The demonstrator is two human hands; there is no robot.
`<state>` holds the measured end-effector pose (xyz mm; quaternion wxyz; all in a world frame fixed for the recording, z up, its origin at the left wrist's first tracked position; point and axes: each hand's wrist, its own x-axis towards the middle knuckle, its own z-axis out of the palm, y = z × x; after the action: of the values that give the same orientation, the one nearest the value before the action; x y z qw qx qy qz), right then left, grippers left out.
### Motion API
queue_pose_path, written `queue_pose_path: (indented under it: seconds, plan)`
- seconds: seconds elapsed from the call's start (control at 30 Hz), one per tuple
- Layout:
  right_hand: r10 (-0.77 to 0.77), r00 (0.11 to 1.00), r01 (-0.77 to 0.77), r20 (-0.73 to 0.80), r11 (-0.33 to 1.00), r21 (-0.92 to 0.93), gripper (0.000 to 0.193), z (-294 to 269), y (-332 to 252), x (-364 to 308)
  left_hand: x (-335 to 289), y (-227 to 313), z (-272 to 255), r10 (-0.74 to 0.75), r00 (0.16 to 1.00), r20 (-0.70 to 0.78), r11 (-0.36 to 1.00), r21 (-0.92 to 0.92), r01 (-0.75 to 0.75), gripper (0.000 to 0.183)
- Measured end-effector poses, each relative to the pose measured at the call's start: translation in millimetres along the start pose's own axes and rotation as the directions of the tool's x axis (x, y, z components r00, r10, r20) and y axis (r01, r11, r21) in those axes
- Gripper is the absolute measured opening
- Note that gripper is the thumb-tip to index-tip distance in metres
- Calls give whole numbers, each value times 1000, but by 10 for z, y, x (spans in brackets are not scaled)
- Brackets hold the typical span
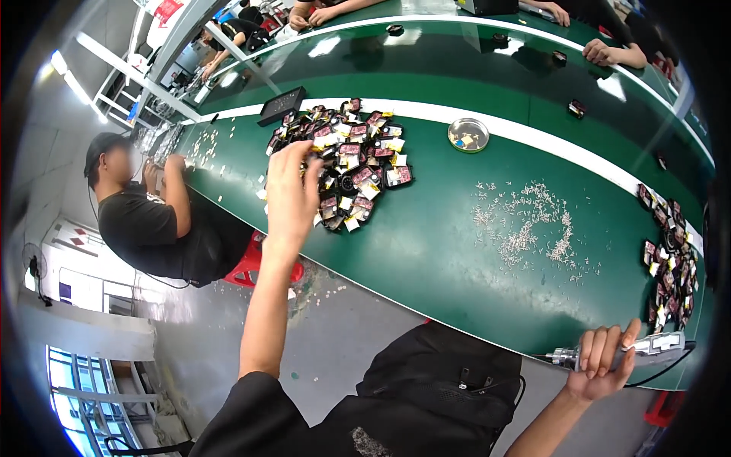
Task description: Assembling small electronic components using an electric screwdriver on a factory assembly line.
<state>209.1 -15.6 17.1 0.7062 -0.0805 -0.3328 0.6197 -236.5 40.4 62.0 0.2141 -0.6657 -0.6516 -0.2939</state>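
My left hand is stretched out over the near left edge of a pile of small black housings with reddish circuit boards, yellow bits and white tabs. Its fingers are apart, and I see nothing held in them. At the lower right, my right hand is wrapped round a grey electric screwdriver, whose bit points left along the table's near edge. A dark cord trails from the tool's rear end. Many tiny silvery screws lie scattered on the green table between my hands.
A round tin with small yellowish pieces stands near the white rail. More black housings are heaped at right. A black tray sits behind the pile. Single units lie on the belt beyond. A co-worker sits at left; others work across.
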Motion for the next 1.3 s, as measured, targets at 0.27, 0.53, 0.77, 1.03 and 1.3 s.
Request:
queue_pose_path:
  seconds: [0.27, 0.53, 0.77, 1.03, 1.3]
  plan:
    - [131, 970, -90, -207, 976, 197, 12, -32, 261, -128, 135, 386, 292, 153, 985, 74, 985, -88, -147, 26]
    - [161, 959, -89, -232, 952, 292, 12, -60, 255, -136, 81, 1277, 794, 394, 882, 259, 887, -357, -292, 18]
    - [178, 955, -97, -237, 944, 316, 11, -83, 246, -136, 147, 1301, 819, 568, 777, 271, 823, -207, -529, 11]
    - [177, 962, -105, -207, 942, 319, 11, -93, 198, -171, -111, 1522, 691, 316, 889, 331, 843, -529, -103, 8]
    - [166, 946, -98, -278, 965, 241, 12, 30, 205, -101, -472, 1891, 333, 222, 859, 462, 496, -812, 308, 11]
